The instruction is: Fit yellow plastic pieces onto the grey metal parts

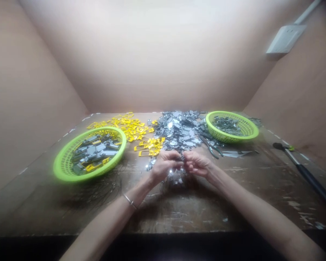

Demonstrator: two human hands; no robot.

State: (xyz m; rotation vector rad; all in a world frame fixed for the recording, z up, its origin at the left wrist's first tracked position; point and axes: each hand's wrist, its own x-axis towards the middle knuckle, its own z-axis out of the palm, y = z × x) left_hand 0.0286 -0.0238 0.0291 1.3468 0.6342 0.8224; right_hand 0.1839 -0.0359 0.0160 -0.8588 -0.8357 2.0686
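Closely paired, the left hand and right hand curl inward above the worktop, fingertips pinching a small grey metal piece.

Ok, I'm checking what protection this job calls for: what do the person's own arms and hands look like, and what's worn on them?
Both arms are bare, with no sleeves in view. The left hand and right hand wear no gloves. The only thing worn is a thin silver-coloured bracelet on the left wrist.
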